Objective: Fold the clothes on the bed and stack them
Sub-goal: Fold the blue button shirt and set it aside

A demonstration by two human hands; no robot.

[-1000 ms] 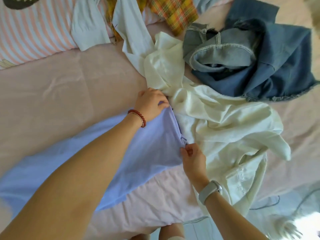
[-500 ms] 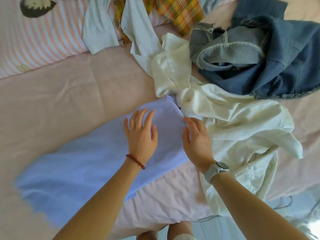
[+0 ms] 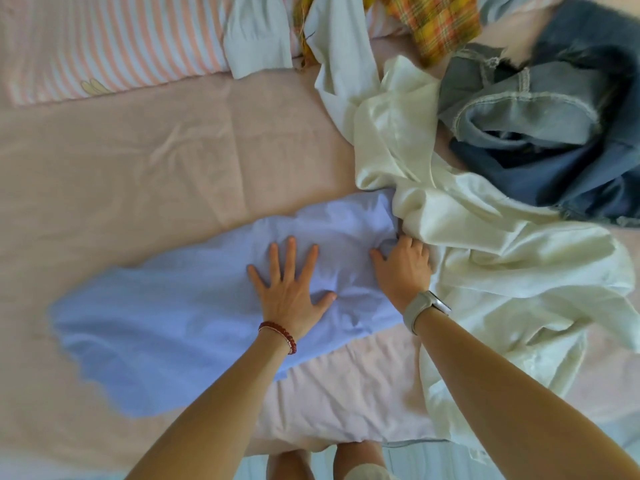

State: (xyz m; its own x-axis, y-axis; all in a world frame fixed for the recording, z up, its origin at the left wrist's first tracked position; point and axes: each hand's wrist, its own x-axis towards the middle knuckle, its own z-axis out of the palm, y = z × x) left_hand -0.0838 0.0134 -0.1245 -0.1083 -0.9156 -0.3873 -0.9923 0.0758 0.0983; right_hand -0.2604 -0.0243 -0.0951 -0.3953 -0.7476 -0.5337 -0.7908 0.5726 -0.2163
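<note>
Left hand: fingers spread flat, pressing the lavender garment. Right hand: fingers curled, bunching the garment's right end where it meets the cream shirt. Lavender garment: spread along the near side of the pink bed. Denim garment, plaid cloth: far right. Striped pillow: far left.

Home bedroom: bed, striped pillow, loose clothes.
</note>
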